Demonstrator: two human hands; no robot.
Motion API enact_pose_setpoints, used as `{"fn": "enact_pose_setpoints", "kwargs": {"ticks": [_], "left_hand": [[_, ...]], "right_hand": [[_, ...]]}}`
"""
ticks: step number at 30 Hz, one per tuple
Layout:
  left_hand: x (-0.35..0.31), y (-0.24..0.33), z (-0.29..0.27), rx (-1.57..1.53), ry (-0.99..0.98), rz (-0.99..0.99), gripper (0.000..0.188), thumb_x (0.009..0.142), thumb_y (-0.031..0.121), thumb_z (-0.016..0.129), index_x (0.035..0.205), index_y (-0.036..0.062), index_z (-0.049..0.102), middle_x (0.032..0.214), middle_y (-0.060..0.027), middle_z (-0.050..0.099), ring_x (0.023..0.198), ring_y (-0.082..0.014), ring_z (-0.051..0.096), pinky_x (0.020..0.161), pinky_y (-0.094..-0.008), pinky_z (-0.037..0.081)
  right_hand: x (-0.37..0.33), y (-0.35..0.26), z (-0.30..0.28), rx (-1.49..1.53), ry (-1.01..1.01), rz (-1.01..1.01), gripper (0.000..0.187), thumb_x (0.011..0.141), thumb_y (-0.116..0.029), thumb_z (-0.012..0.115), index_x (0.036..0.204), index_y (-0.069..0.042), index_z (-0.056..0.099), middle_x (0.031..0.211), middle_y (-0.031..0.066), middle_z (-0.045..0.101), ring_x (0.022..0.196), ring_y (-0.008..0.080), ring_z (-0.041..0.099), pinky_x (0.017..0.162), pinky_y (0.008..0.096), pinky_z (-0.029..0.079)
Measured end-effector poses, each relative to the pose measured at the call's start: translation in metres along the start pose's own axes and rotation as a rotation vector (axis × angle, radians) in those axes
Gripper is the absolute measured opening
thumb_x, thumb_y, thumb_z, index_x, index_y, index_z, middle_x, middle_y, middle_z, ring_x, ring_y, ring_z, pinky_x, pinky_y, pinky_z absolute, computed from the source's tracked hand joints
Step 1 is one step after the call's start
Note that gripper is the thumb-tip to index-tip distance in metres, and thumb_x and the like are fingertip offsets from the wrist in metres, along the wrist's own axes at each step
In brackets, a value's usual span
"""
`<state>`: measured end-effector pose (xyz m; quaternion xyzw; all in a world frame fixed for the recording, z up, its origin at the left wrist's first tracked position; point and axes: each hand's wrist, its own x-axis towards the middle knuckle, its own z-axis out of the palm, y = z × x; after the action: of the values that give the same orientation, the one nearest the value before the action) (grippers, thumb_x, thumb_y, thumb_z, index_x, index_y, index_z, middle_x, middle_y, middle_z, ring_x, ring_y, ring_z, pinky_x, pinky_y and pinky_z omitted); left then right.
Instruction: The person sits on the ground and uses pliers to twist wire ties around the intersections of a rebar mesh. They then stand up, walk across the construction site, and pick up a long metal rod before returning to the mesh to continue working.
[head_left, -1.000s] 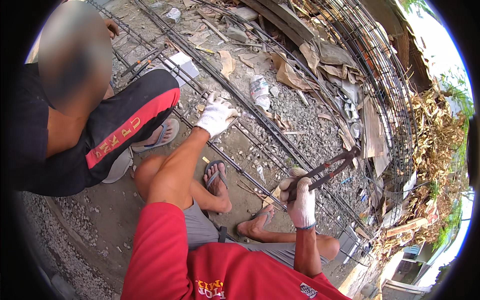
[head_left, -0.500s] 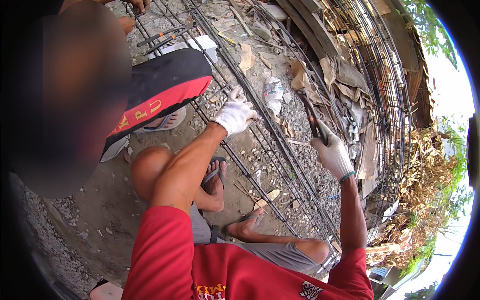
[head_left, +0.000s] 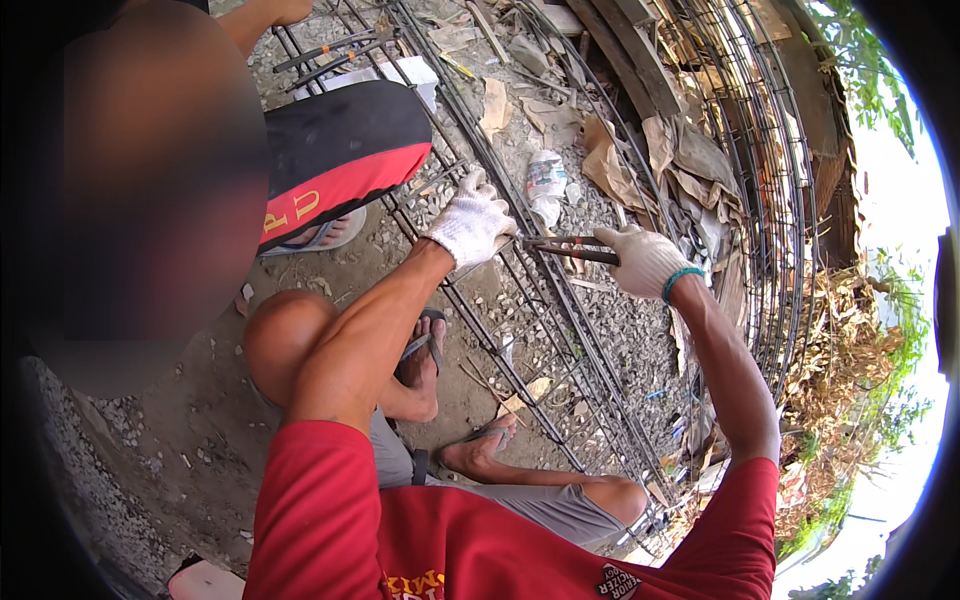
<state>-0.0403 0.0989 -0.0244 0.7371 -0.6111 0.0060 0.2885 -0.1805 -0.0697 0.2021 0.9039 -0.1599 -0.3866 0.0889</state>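
A long steel rebar cage lies on the ground in front of me. My left hand, in a white knit glove, grips one of its bars near a stirrup. My right hand, also gloved, holds a pair of dark pincers by the handles. The pincers point left, and their jaws meet the cage right beside my left hand. My bare knees and sandalled feet rest on the dirt below the cage.
Another person squats at my left, a black-and-red shorts leg near the cage. More rebar cages are stacked at the right. Torn paper sacks, a plastic bottle and gravel lie beyond the cage.
My right hand has swung the pincers from low at my right up and left to the cage, next to my left hand. My left hand has stayed on the bar.
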Motion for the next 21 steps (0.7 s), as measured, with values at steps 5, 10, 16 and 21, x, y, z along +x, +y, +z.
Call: {"fn": "enact_pose_setpoints", "kwargs": {"ticks": [5,10,16,21], "left_hand": [[-0.002,-0.001,0.004,-0.003,0.023,-0.003,0.015,0.081,0.029,0.074,0.094,0.0251,0.08,0.093,-0.0017,0.069,0.106,-0.0257,0.063,0.12,-0.0565,0.025],[-0.001,-0.002,0.007,-0.029,0.011,0.001,0.016,0.078,0.029,0.076,0.093,0.0247,0.08,0.092,-0.0013,0.069,0.107,-0.0249,0.062,0.12,-0.0563,0.025],[-0.001,-0.003,0.007,-0.037,0.002,-0.009,0.019,0.077,0.028,0.077,0.095,0.0243,0.079,0.096,-0.0012,0.07,0.11,-0.0247,0.061,0.121,-0.0559,0.025],[0.0,-0.004,0.008,-0.04,0.014,-0.01,0.02,0.077,0.029,0.077,0.096,0.0237,0.079,0.097,-0.0019,0.07,0.111,-0.025,0.061,0.121,-0.056,0.026]], "right_hand": [[0.012,-0.004,-0.005,-0.054,-0.029,-0.04,0.061,0.085,-0.013,0.059,0.145,-0.016,0.054,0.109,0.0263,0.07,0.102,0.0418,0.069,0.09,0.0494,0.054],[0.018,-0.001,-0.011,-0.075,-0.046,-0.062,0.055,0.089,-0.017,0.062,0.143,-0.02,0.057,0.108,0.0216,0.072,0.099,0.0406,0.07,0.088,0.0485,0.055],[0.019,-0.002,-0.004,-0.101,0.046,-0.057,0.031,0.093,-0.014,0.06,0.124,-0.02,0.067,0.097,0.019,0.073,0.097,0.0378,0.071,0.084,0.0511,0.055],[0.025,0.005,-0.01,-0.171,0.136,-0.125,0.019,0.095,-0.025,0.064,0.106,-0.013,0.074,0.093,0.0177,0.074,0.093,0.0379,0.072,0.083,0.0504,0.055]]}}
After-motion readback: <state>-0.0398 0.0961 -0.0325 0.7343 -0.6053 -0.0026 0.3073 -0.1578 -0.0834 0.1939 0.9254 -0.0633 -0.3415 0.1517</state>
